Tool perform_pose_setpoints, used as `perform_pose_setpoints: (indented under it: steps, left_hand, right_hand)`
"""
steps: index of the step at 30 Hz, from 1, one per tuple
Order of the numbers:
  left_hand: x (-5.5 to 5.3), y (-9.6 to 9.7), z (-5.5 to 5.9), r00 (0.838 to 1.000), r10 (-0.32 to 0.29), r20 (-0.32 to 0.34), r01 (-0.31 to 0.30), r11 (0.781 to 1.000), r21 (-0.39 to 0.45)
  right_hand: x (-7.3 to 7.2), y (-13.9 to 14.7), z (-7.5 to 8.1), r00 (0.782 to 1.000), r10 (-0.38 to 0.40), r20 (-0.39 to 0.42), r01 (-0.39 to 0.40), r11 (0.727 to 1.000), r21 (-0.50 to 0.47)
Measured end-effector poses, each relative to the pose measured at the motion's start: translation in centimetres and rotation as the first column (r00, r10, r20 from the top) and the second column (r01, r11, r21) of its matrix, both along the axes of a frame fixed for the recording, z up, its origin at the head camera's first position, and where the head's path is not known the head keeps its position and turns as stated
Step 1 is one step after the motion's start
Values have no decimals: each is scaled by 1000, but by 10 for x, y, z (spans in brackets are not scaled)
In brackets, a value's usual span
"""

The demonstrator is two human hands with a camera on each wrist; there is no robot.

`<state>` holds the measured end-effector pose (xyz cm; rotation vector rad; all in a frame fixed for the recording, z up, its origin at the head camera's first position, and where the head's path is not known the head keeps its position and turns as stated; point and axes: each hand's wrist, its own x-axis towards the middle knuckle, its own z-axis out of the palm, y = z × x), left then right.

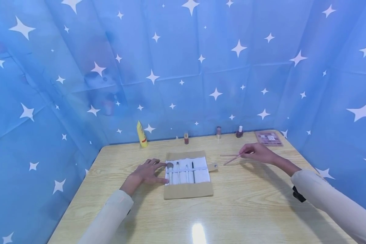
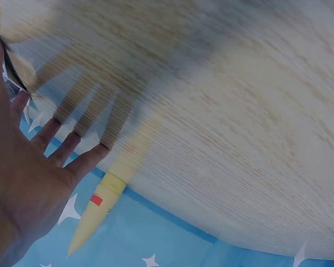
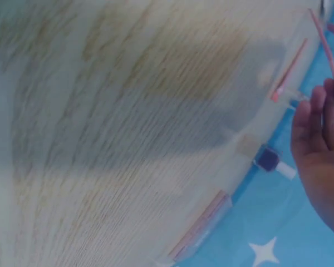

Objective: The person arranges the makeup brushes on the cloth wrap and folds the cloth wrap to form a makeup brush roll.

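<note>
A tan brush roll (image 1: 187, 191) lies unfolded on the table. Its white inside holds several makeup brushes (image 1: 170, 174) under a strap, among them a dark slim one (image 1: 193, 173). My left hand (image 1: 146, 172) rests at the roll's left edge, fingers spread; the left wrist view shows these fingers (image 2: 80, 161) extended. To the right of the roll, my right hand (image 1: 257, 151) pinches a thin pink stick (image 1: 231, 160), its free end pointing down toward the roll. A second thin pink stick (image 1: 227, 155) lies on the table beside it, also seen as a stick (image 3: 292, 67) in the right wrist view.
Along the back edge stand a yellow tube (image 1: 141, 135), a small dark-red bottle (image 1: 186, 138), a pinkish tube (image 1: 218, 132) and a dark nail polish bottle (image 1: 239, 132). A pink palette (image 1: 269, 139) lies at the back right corner. A starry blue curtain (image 1: 183, 67) surrounds the table.
</note>
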<state>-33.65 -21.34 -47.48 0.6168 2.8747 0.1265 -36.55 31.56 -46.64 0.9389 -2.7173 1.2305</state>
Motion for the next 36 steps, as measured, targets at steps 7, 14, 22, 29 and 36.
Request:
perform_pose_setpoints:
  steps: [7,14,22,29,36]
  left_hand:
    - [0,-2,-3,1000,5,6,-5,1000,-1]
    - [-1,-1,-3,1000,8,10,-8,1000,-2]
    - [-3,-1,-5,1000,21,10,-21,1000,-16]
    - [-3,-1,-3,1000,2,2,-2,1000,-6]
    - [-3,-3,-2,1000,1,-6,-1,1000,-10]
  right_hand:
    - [0,-9,11,984,-117,137,126,991,-55]
    - [-2,-18,22,955,-144,259,178,977,-113]
    - [-10,-36,33,955,-69,289,135,967,-215]
    - [-15,-53,42,947,-51,316,124,969,-214]
    - [-25,-77,44,946,-10,324,95,965,-246]
